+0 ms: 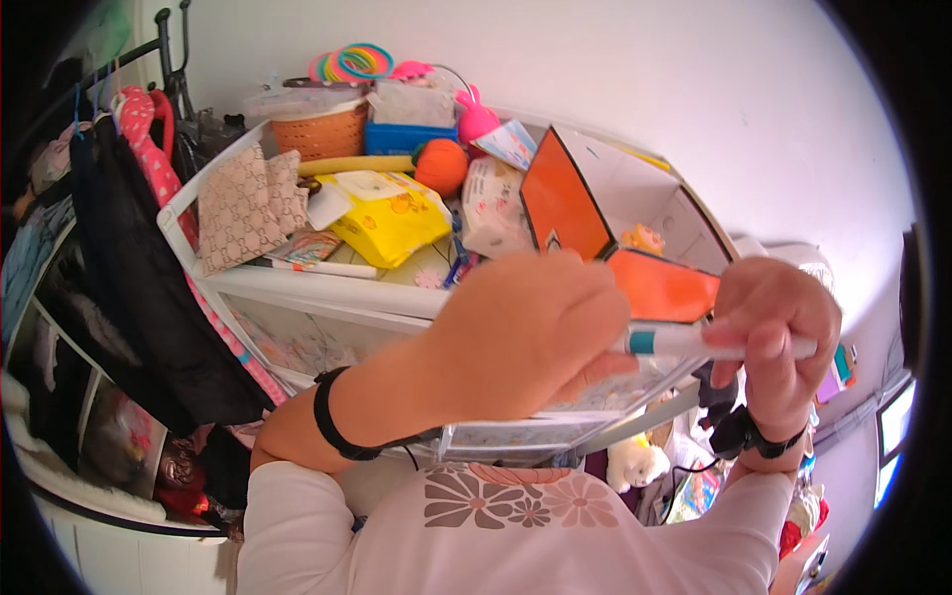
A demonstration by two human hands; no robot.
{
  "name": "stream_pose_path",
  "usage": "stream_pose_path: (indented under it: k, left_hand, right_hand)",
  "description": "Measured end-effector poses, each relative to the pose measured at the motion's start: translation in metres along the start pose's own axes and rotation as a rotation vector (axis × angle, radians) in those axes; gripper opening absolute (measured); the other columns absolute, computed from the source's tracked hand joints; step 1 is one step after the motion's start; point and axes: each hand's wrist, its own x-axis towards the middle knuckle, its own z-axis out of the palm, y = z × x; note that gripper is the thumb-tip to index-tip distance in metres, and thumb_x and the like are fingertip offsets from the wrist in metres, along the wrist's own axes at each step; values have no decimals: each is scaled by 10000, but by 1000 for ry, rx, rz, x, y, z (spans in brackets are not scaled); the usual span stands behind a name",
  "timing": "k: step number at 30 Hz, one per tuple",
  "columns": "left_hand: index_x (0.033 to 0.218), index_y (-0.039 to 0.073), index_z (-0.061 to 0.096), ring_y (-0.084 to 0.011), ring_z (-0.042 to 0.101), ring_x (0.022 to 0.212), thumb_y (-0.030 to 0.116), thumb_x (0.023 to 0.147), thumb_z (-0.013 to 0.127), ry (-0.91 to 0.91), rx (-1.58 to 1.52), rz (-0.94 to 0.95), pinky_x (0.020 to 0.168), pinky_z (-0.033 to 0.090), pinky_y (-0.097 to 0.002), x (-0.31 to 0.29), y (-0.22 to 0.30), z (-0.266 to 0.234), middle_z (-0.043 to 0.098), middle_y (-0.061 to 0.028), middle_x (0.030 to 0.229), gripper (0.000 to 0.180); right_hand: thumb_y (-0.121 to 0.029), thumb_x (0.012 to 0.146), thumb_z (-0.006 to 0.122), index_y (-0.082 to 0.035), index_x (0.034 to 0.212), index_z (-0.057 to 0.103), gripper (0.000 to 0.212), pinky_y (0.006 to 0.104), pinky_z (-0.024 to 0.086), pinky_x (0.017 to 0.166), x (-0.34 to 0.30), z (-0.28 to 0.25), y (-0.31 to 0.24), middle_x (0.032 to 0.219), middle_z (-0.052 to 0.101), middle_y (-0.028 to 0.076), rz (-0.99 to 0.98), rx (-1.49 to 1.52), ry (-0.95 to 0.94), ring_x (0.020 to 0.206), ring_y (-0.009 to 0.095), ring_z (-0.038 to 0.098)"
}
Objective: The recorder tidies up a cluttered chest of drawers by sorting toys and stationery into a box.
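In front of my chest I hold a white marker pen [679,343] with a teal band, lying nearly level between both hands. My left hand [540,332] is closed round its left end, which the fist hides. The fingers of my right hand [773,322] pinch the barrel near its other end, and the tip pokes out past them. Both hands are above the front edge of a white drawer cabinet [317,295]. Just behind them stands an open orange box [567,193] with black edges, one orange panel [659,286] folded toward me.
On the cabinet top are a yellow soft pack [397,226], a beige patterned pouch [236,213], another white pen [327,268], an orange basket [317,136] and a blue bin [409,138]. Dark clothes [139,268] hang at the left. A white plush toy [635,466] lies below, right of centre.
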Motion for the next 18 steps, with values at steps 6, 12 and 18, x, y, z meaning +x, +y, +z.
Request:
stream_pose_path:
  k: [6, 12, 18]
  left_hand:
    - [874, 35, 530, -330, 530, 666, 271, 814, 690, -226, -200, -78, 537, 416, -386, -4, 8, -19, 514, -99, 782, 291]
    - [858, 40, 514, -313, 537, 658, 265, 826, 680, -230, -250, 14, 522, 411, -395, -1, 17, -27, 508, -98, 780, 282]
    - [880, 68, 525, -267, 586, 771, 357, 887, 588, -410, -4, -107, 597, 461, -396, 9, 8, -35, 552, -72, 822, 296]
  right_hand:
    - [-300, 757, 790, -24, 811, 741, 285, 275, 331, 399, 10, -15, 3, 545, 571, 40, -166, -3, -332, 433, 140, 495]
    - [-257, 743, 794, -74, 923, 765, 258, 272, 325, 392, 9, -8, -8, 576, 581, 47, -140, 126, -452, 437, 122, 508]
    - [-238, 777, 754, -99, 911, 752, 193, 285, 366, 404, -3, -20, -1, 572, 581, 17, -173, -249, -501, 443, 136, 523]
